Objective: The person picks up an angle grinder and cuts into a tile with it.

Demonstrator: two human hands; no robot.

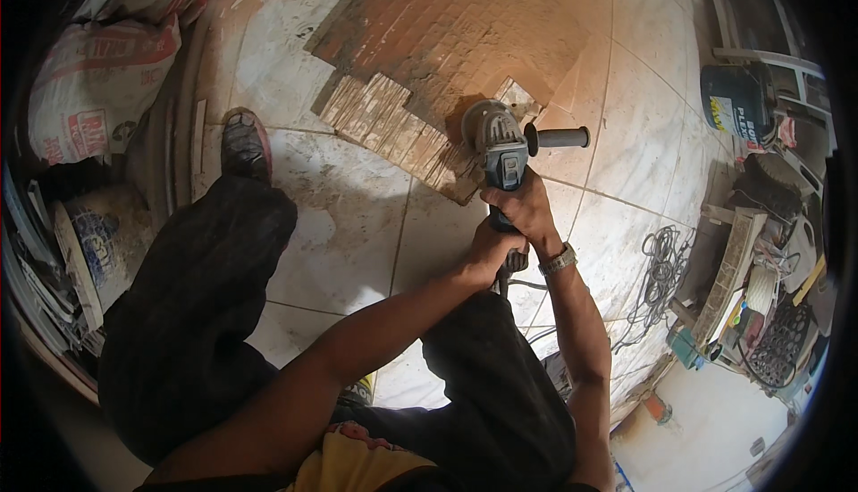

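Both my hands are closed on an angle grinder (511, 167). My right hand (527, 210), with a metal-banded watch (559, 259) at its wrist, wraps the grinder's body. My left hand (497, 249) grips the rear handle, just below the right. A black side handle (561, 137) sticks out to the right with no hand on it. The grinder's round head and guard (489, 123) sit over the near right part of a brown, dusty panel (447, 36). Pale ridged strips (384, 126) run along the panel's near side. Whether the disc touches them cannot be made out.
The panel lies on white floor tiles (335, 215) with reddish dust. Printed sacks (103, 90) and long boards stand at left. A coiled cable (663, 264) lies at right, near a dark bucket (737, 99) and cluttered shelving. My shoe (246, 146) is left of the panel.
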